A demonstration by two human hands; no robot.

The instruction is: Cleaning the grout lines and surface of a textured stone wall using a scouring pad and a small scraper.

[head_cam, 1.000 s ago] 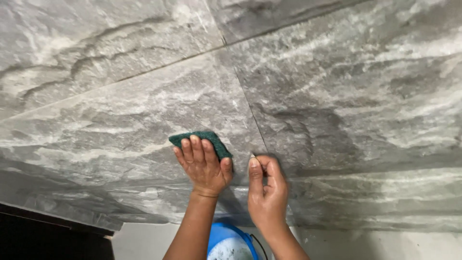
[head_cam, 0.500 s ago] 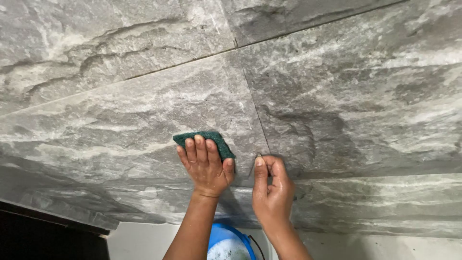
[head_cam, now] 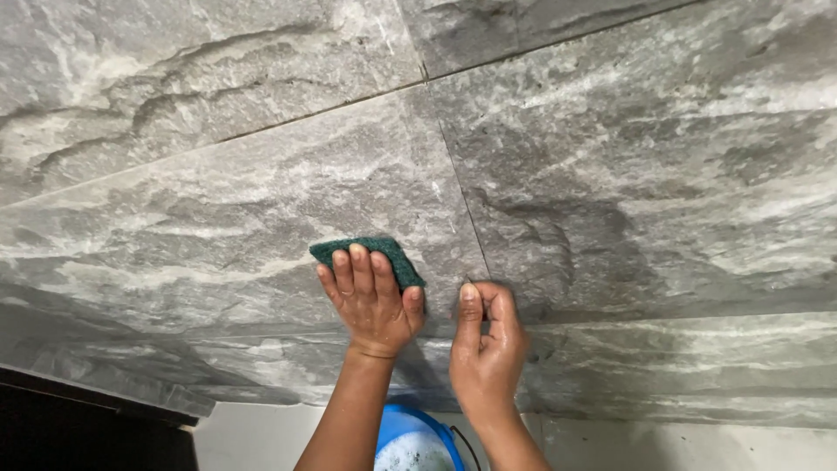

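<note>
I see no packages, labels, signs or screens in the head view. Nothing in frame carries print or a display.

Home washroom: stone-look wall tiles, bucket
</note>
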